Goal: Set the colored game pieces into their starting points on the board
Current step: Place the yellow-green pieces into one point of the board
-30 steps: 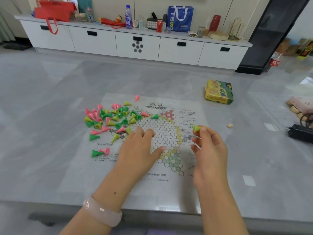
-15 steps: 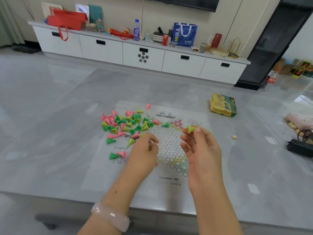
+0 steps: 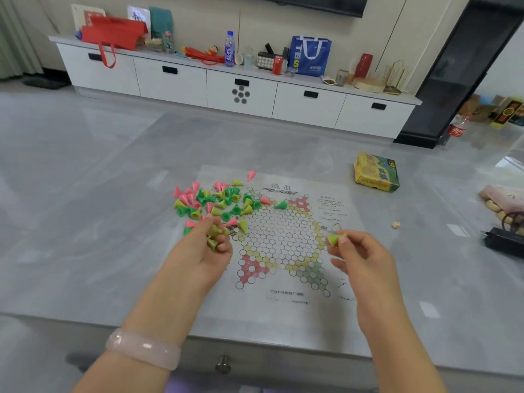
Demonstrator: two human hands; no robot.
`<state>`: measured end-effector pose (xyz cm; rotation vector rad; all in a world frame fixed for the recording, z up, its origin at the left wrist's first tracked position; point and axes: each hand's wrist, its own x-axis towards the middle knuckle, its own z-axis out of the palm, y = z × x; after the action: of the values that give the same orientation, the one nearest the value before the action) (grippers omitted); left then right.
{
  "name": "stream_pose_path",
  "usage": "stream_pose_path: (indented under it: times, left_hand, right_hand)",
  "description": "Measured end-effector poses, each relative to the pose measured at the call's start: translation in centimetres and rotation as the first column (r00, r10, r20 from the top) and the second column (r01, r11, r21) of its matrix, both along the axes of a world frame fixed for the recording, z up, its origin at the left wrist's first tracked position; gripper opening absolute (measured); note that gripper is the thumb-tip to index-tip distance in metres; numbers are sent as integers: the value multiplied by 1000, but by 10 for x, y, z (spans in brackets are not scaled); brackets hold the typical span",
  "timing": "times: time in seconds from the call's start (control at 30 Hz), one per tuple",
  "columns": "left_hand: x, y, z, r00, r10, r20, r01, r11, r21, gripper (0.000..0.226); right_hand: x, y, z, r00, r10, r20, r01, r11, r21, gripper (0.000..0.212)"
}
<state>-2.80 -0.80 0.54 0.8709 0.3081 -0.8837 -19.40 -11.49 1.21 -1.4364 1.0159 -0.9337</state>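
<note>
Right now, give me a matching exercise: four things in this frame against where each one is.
Things:
1. yellow-green cone piece
2. yellow cardboard game box
3. pale pink bangle
4. small beige bead

Places:
A. left wrist
B. pinched in the right hand
C. table, right of the printed paper board
D. table, beyond the board's far right corner

Pairs: 1-B, 2-D, 3-A, 4-C

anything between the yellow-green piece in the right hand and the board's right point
Nothing visible. The right hand holds the yellow-green piece just above the board, whose cells there lie bare.
</note>
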Motion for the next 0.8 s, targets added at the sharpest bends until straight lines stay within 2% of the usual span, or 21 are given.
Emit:
stream_pose_path:
  times: [0.1, 0.2, 0.27, 0.37, 0.5, 0.8]
  left_hand:
    - [-3, -4, 6, 1000, 3, -24, -2, 1000, 10, 18]
    - [-3, -7, 5, 999, -35, -31, 34, 999, -43, 21]
    - [-4, -6, -2, 996, -79, -50, 75, 995, -65, 24]
    - [-15, -11, -8, 985, -168, -40, 167, 986, -17, 24]
    - [-26, -21, -5, 972, -235, 23, 235, 972, -16, 15]
    - [-20, -19, -7, 975, -221, -40, 218, 974, -58, 15]
  right_hand:
    - [-4, -8, -3, 999, 12, -37, -15, 996, -90, 18]
    - [-11, -14, -7, 989, 29, -146, -57, 980, -192, 19]
    - [-15, -18, -10, 977, 47, -206, -94, 970, -226, 18]
    - [-21, -27, -10, 970, 47, -241, -111, 959, -261, 16]
    - [-26, -33, -11, 968, 53, -246, -121, 955, -269, 15]
    - [-28, -45, -19, 968, 50, -245, -106, 970, -221, 18]
